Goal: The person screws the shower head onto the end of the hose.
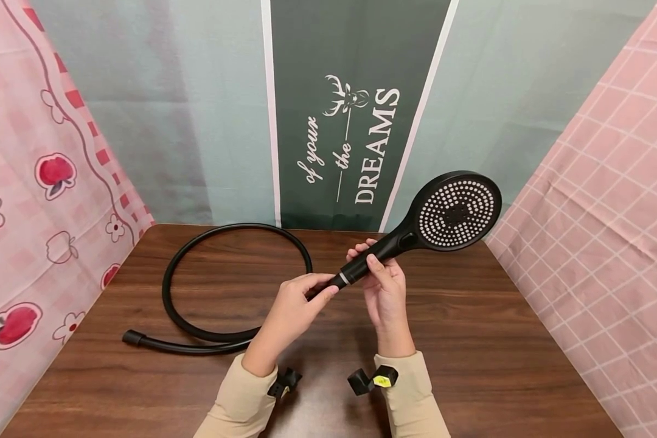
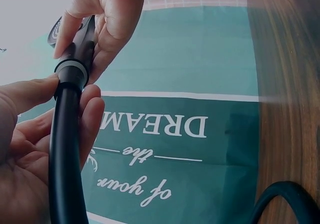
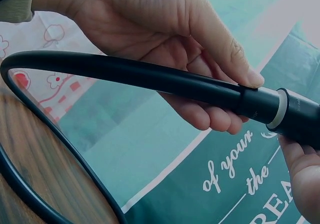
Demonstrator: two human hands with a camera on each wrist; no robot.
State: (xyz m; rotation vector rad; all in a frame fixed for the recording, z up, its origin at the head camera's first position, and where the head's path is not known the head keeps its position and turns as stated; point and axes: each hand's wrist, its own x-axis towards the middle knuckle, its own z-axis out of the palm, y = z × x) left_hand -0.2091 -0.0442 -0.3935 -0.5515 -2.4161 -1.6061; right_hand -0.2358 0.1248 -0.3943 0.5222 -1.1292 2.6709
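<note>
A black hand shower (image 1: 457, 213) points up to the right, its pale-dotted spray face toward the head camera. My right hand (image 1: 385, 298) grips its handle (image 1: 372, 258), with the thumb on the front. At the lower end of the handle, my left hand (image 1: 290, 313) pinches the end fitting (image 3: 260, 104) of a black shower hose (image 2: 67, 149) between thumb and fingers. Fitting and handle are in line, and a pale ring (image 3: 281, 109) shows at the joint. Any thread inside is hidden.
The hose loops over the brown wooden table (image 1: 471, 340) on the left, its free end (image 1: 134, 337) lying near the left side. A green printed cloth (image 1: 356, 36) hangs behind. Pink patterned cloths flank both sides. Small black cameras are strapped to both wrists.
</note>
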